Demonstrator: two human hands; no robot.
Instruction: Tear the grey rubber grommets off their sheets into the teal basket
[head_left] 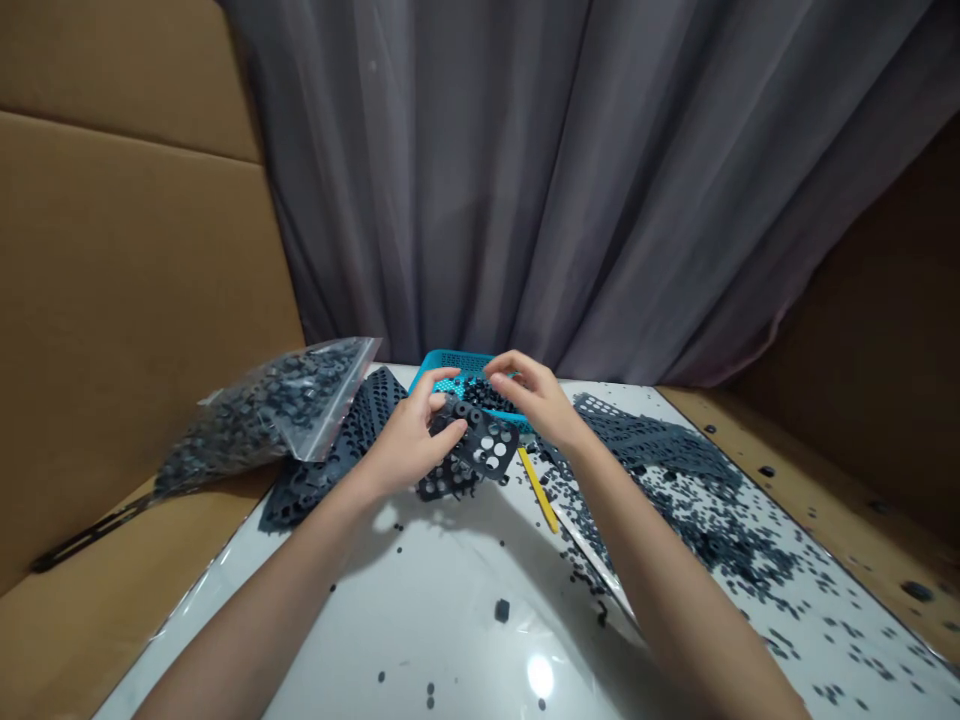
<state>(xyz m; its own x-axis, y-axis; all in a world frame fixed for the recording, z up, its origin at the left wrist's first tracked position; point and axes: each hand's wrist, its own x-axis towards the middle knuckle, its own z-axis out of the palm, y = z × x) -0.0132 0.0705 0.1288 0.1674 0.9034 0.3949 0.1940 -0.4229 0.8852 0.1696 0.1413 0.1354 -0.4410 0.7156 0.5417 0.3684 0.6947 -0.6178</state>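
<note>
My left hand (415,437) grips a black rubber sheet (480,452) punched with round holes, thumb on top and fingers curled under it. My right hand (529,394) hovers at the sheet's far edge, fingertips pinched together over it; whether a small piece sits between them I cannot make out. Both hands work just in front of a small blue basket (450,362) holding black rubber rings.
A clear zip bag (274,408) full of black rings lies at left on cardboard. More punched black sheets (652,440) and scattered scraps cover the right of the white table (465,620). A yellow stick (538,488) lies near my right wrist. A grey curtain hangs behind.
</note>
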